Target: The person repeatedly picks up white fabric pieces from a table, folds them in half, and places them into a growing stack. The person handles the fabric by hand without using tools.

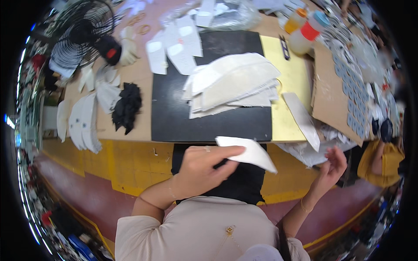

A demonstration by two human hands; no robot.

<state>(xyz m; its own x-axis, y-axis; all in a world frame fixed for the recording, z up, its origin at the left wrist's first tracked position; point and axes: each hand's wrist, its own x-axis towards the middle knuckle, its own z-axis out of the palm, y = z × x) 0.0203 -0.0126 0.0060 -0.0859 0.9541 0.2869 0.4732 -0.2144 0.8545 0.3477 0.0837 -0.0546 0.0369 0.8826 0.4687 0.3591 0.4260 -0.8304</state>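
My left hand [202, 167] pinches a white curved fabric piece [248, 151] between thumb and fingers, just in front of the table's near edge. Off to the right, my right hand [334, 165] is raised with its fingers apart and loosely bent, and I see nothing in it. Close to that hand, a long pale pointed piece [302, 119] lies across the yellow sheet with its tip past the table edge. A stack of white curved fabric pieces [237, 82] rests on the black mat [209, 128], overlapping unevenly.
Bottles [305, 37] and a small dark cutter [284, 47] stand or lie at the far right, near a cardboard sheet with round grey pieces [337, 95]. At the left are a black fan [85, 32], a black cloth heap [126, 108] and white fabric strips [82, 122].
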